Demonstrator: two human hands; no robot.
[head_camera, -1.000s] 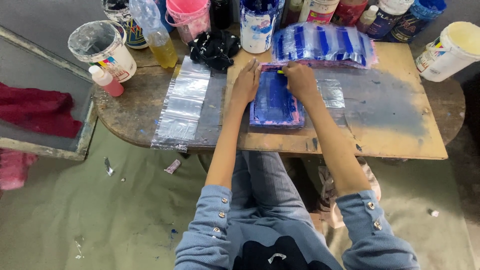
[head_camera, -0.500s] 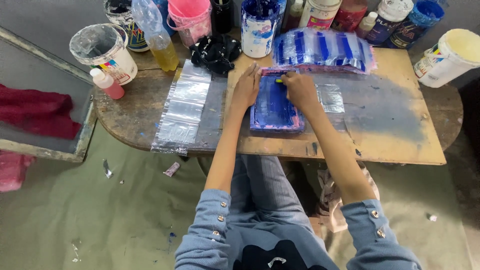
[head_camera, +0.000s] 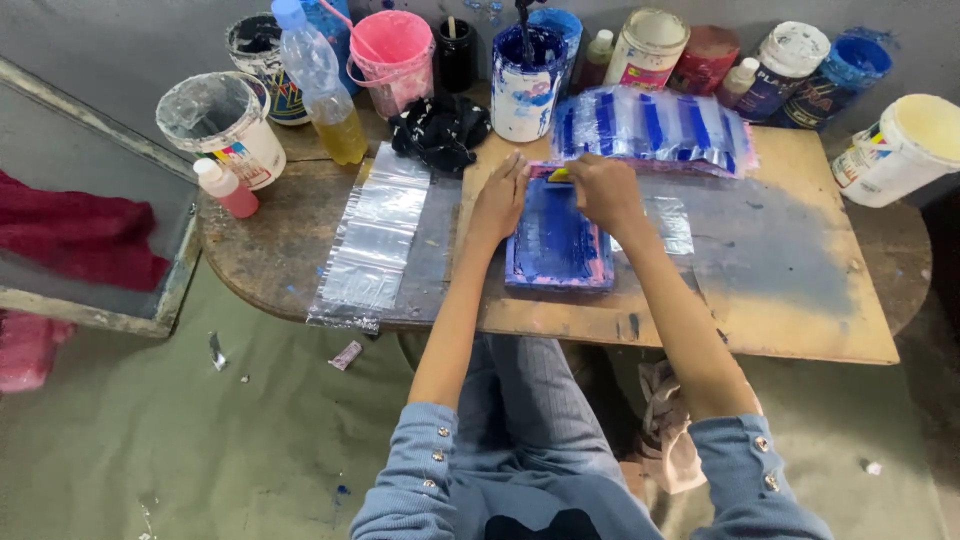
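Hands on blue-inked printing screen
Left hand lies flat, open, on the screen frame; right hand grip is closed around a yellow-handled squeegee.

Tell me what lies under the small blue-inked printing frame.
The printing frame rests on the wooden board. A clear plastic sheet pokes out from its right side. Blue ink and both hands, left hand and right hand, hide anything directly beneath.

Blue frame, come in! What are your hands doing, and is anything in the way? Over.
Left hand flat on the blue frame, steadying its left edge. Right hand gripping a yellow-tipped tool at the frame's top. Blue-striped plastic sheets lie just beyond.
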